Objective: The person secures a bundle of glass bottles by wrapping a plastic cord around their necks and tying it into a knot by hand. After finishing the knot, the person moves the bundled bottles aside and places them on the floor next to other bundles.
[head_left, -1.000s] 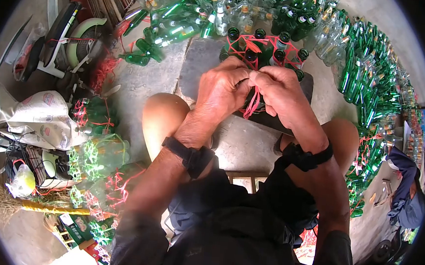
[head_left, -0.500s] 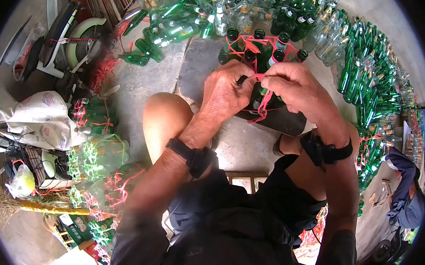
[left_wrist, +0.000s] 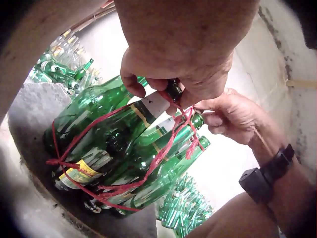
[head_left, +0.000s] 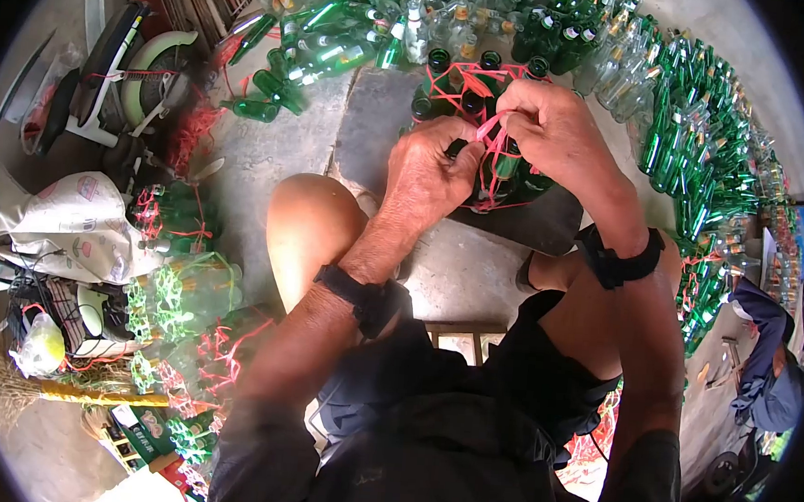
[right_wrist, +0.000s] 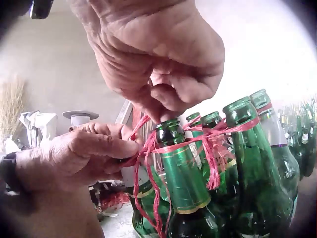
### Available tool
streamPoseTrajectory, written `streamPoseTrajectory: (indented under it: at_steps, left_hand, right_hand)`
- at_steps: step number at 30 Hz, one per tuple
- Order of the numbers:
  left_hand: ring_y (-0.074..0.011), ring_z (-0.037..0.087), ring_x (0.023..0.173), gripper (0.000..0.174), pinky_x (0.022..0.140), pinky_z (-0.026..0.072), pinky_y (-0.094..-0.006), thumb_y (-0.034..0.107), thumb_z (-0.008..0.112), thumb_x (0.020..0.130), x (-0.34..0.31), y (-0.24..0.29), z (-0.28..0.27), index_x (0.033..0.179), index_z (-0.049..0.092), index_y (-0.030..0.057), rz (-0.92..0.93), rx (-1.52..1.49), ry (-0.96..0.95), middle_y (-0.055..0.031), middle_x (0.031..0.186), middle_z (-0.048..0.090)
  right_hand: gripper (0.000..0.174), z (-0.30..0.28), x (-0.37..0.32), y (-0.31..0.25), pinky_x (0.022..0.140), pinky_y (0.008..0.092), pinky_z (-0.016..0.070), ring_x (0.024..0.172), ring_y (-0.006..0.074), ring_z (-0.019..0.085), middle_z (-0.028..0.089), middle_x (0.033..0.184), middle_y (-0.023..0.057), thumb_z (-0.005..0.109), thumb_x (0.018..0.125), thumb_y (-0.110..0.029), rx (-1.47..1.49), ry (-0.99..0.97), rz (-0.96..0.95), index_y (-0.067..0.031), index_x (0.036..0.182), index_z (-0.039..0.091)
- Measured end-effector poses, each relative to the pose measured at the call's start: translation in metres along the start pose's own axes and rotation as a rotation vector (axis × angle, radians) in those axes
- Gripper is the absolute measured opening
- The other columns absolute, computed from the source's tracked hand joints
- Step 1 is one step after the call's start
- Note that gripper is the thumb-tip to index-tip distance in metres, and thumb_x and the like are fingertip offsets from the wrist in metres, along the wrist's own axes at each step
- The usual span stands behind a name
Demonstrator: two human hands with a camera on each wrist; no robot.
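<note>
Several green bottles (left_wrist: 119, 134) stand bundled on a dark slab (head_left: 534, 225), with red twine (right_wrist: 173, 148) wound around their necks and, in the left wrist view, around their bodies. My left hand (head_left: 426, 171) pinches the twine beside a bottle neck at the near side of the bundle. To its right and slightly higher, my right hand (head_left: 564, 136) pinches another part of the twine between thumb and fingers. Loose strands hang below both hands. In the right wrist view a bottle with a green neck label (right_wrist: 184, 178) stands just under my right hand (right_wrist: 163, 59).
Many loose green and clear bottles (head_left: 681, 131) lie beyond and to the right. At the left are a wheeled machine (head_left: 158, 80), a white sack (head_left: 73, 219) and more tied bottles (head_left: 185, 292). Another person's sleeve (head_left: 761, 309) shows at far right.
My hands were close together and are now farther apart. My right hand has moved right and up, drawing a twine strand with it. My left hand has stayed near the same bottle neck.
</note>
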State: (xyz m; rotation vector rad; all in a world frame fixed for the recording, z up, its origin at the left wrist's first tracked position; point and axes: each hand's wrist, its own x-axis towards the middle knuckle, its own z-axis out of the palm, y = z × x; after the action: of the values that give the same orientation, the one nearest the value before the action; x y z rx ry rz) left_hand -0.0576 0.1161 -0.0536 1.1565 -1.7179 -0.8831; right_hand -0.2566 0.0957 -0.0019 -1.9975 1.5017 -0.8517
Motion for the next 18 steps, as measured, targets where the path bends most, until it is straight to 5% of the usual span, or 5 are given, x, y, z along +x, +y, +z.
streamPoseTrajectory:
  at_steps: [11,13,18]
  left_hand:
    - [-0.0286,0.071,0.072,0.009,0.067,0.0557,-0.0388,0.009,0.074,0.09,-0.001,0.002,-0.001,0.099,0.074,0.0051,-0.021,0.01,0.0,-0.0139,0.092,0.073]
    - [-0.0286,0.071,0.074,0.009,0.068,0.0562,-0.0389,0.009,0.074,0.09,-0.001,0.001,0.0,0.099,0.074,0.0057,0.002,-0.014,0.013,-0.0139,0.094,0.073]
    - [-0.0316,0.072,0.077,0.01,0.07,0.0569,-0.041,0.009,0.073,0.091,-0.002,-0.002,0.003,0.1,0.074,0.0066,0.064,0.009,0.054,-0.0138,0.096,0.073]
  right_hand:
    - [0.013,0.014,0.007,-0.002,0.071,0.0501,0.0554,0.082,0.0413,0.071,0.073,0.084,0.016,0.066,0.081,-0.01,-0.24,0.047,-0.018,-0.0119,0.09,0.075]
    - [0.012,0.017,0.008,0.001,0.064,0.0427,0.0527,0.07,0.0325,0.07,0.072,0.078,0.0143,0.072,0.08,-0.006,-0.319,0.075,-0.08,-0.0073,0.092,0.074]
    - [0.012,0.019,0.009,0.002,0.064,0.0418,0.0528,0.07,0.0286,0.071,0.072,0.076,0.0109,0.076,0.081,-0.008,-0.237,0.027,-0.01,-0.0069,0.092,0.074]
